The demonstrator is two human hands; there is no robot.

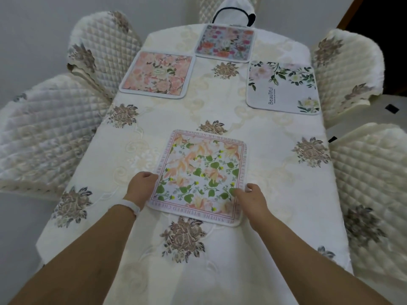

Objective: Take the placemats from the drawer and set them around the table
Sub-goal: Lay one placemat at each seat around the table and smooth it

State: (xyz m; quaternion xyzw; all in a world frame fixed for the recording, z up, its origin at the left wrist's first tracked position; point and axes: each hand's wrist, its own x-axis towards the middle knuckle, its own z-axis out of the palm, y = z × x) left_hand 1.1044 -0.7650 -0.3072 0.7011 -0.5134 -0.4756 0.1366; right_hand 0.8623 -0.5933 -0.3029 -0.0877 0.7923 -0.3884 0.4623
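A placemat with peach flowers, green leaves and a lettered pink border lies flat in the near middle of the table. My left hand grips its left edge and my right hand holds its near right corner, thumb on top. Three more placemats lie further off: a pink floral one at the far left, a blue and red floral one at the far end, and a white one with green leaves and the word "Beautiful" at the far right.
A cream embroidered tablecloth covers the table. Quilted chairs stand around it: two on the left, two on the right, one at the far end carrying a white and black cover. A dark doorway is at the upper right.
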